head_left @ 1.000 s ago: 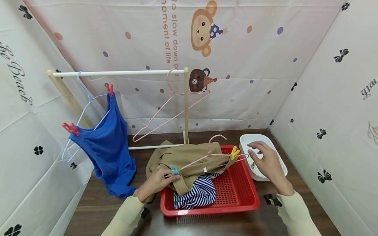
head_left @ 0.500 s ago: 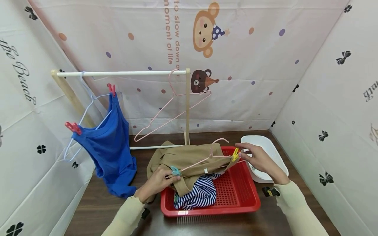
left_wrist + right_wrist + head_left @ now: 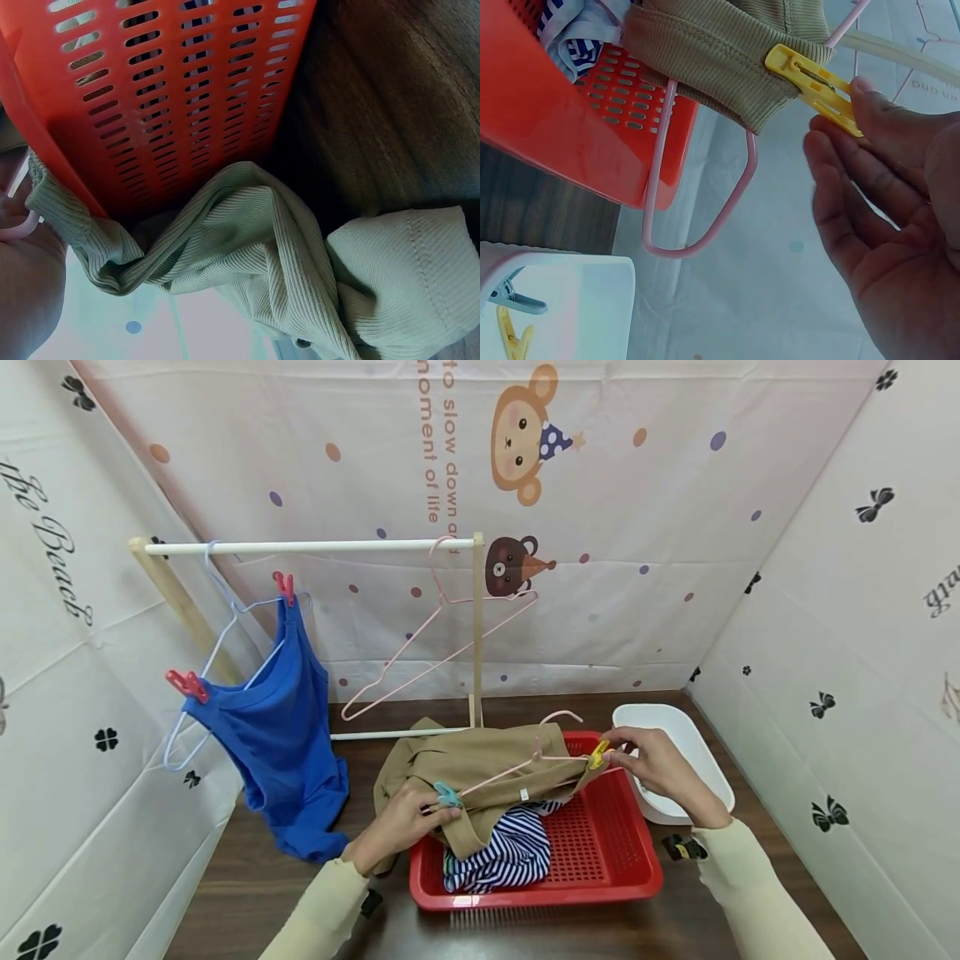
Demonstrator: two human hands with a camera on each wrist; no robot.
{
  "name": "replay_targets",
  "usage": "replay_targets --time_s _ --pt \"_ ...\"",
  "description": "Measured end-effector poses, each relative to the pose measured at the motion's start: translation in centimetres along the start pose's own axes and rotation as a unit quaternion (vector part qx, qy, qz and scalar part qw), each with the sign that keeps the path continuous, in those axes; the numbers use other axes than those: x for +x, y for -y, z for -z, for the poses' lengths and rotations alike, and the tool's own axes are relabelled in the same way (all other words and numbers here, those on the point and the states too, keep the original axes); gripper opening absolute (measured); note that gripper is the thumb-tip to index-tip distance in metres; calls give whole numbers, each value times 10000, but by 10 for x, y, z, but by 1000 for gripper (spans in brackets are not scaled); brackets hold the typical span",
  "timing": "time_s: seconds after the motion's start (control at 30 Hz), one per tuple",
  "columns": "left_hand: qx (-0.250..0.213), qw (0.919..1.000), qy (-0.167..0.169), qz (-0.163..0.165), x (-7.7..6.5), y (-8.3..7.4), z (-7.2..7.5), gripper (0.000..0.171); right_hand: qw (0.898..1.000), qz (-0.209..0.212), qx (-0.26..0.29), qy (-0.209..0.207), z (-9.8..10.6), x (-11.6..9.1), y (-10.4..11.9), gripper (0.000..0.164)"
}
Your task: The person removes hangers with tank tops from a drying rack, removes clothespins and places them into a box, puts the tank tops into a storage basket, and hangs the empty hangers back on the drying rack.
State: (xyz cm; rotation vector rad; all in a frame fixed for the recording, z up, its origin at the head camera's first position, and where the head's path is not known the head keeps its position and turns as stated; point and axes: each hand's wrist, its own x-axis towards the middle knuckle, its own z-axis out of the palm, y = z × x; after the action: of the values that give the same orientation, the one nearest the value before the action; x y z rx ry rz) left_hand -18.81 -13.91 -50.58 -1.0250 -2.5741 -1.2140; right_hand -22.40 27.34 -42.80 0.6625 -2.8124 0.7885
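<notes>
Khaki corduroy trousers (image 3: pixel 495 747) lie across the red basket, fastened to a pink hanger (image 3: pixel 502 772). A blue clothespin (image 3: pixel 447 794) clips their near side, and a yellow clothespin (image 3: pixel 598 753) sits at the far waistband corner. My left hand (image 3: pixel 401 821) grips the trousers and the hanger's end beside the blue clothespin; only part of it enters the left wrist view. With thumb and forefinger, my right hand (image 3: pixel 652 768) pinches the yellow clothespin's handles. The right wrist view has that clothespin (image 3: pixel 817 88) biting the waistband, with the hanger's looped end (image 3: pixel 679 251) sticking out below.
Striped cloth (image 3: pixel 502 856) lies in the red basket (image 3: pixel 637 868). To its right, a white tray (image 3: pixel 708 777) holds more clothespins. A rack (image 3: pixel 315 547) behind carries a blue tank top (image 3: pixel 270 727) on one hanger and a bare pink hanger (image 3: pixel 390 670).
My right hand has moved left from over the white tray to the yellow clothespin and now pinches it. The clothespin has tilted slightly. My left hand keeps its hold.
</notes>
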Motion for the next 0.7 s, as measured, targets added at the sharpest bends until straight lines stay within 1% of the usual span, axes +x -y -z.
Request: replay_targets --time_s 0.1,0.17,0.33,0.5,0.6,0.7 --pt "-4 10000 -6 37 0 0 0 19 9998 120 -17 -186 0 0 1 14" --pt "-10 10000 -5 85 0 -1 0 20 9993 219 -53 -301 0 1 1 11" --pt "-17 10000 11 87 0 -1 0 20 9972 434 -193 -585 1 1 5 11" --pt "-35 9999 56 134 0 -1 0 20 9926 626 -320 -988 7 0 7 13" --pt "-70 9998 67 149 0 -1 0 20 9909 597 -380 -1142 13 -1 8 15" --pt "-105 9998 53 146 0 -1 0 18 9923 312 -530 -1075 19 -1 8 20"
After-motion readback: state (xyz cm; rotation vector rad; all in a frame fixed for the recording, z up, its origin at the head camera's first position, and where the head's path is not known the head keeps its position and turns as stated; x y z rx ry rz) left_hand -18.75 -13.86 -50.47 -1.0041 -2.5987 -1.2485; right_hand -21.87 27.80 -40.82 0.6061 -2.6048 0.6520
